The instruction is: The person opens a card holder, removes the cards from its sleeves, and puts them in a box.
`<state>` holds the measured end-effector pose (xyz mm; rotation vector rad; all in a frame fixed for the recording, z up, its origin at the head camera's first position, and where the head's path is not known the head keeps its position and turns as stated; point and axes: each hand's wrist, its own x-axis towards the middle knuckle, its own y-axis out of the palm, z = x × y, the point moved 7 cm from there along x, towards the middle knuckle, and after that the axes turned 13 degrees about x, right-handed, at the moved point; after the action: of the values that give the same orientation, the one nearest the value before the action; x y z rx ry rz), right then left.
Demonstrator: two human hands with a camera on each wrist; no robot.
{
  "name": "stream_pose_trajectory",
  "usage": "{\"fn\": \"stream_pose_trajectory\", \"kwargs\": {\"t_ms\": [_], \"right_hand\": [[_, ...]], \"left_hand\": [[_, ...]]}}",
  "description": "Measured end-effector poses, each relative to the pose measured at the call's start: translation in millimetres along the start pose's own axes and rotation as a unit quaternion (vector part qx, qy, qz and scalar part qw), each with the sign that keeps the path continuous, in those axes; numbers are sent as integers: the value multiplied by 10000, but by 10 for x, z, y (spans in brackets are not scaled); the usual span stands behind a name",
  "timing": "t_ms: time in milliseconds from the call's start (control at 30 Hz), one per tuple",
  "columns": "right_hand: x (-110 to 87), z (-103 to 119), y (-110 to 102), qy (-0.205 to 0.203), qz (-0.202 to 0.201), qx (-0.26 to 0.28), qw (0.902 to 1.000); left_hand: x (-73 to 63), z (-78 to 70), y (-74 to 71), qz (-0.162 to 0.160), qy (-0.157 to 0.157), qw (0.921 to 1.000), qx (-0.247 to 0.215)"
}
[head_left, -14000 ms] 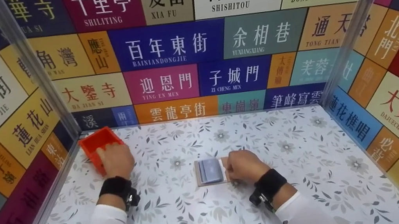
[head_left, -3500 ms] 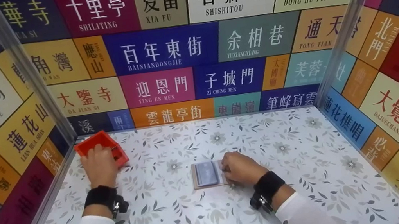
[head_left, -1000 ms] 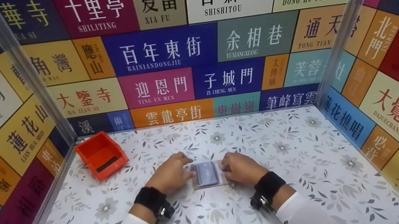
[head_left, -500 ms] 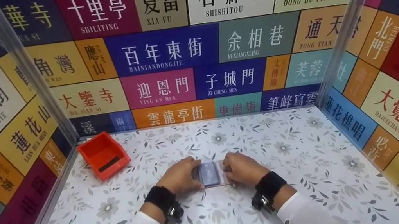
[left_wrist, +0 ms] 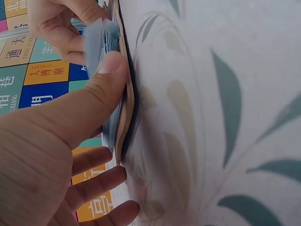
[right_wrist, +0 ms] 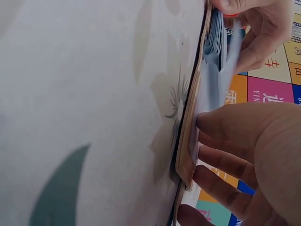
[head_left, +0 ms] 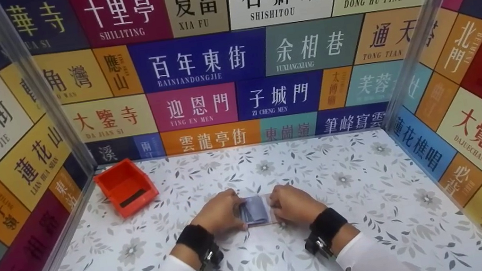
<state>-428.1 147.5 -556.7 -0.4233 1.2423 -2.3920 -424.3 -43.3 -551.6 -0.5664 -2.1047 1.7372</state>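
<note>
Midway between the side edges of the floral tabletop (head_left: 279, 263), an open brown card holder (right_wrist: 186, 146) was held by both hands. Its left end was gripped between the thumb and fingers of the left hand (head_left: 218, 213); its right flap was pinched by the right hand (head_left: 298, 203). The uppermost clear sleeve (head_left: 257, 207), seen flat just before, had been raised along its left side from the stack of sleeves (left_wrist: 110, 37); whether it was touched by the left fingertips could not be told. The work, it was judged, had been brought to parting the sleeves. The red bin (head_left: 121, 182) was left untouched near the far-left corner.
</note>
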Motion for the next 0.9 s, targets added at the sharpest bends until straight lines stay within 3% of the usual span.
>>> {"fn": "stream_pose_trajectory", "kwargs": {"t_ms": [267, 500, 900], "right_hand": [[-3, -44, -19, 198, 21, 286, 9994], [20, -77, -25, 298, 84, 705, 9970], [78, -6, -24, 117, 136, 487, 9987]], "left_hand": [[4, 21, 6, 4, -96, 9999, -85], [6, 3, -21, -107, 57, 9999, -20], [20, 30, -10, -100, 60, 9997, -235]]}}
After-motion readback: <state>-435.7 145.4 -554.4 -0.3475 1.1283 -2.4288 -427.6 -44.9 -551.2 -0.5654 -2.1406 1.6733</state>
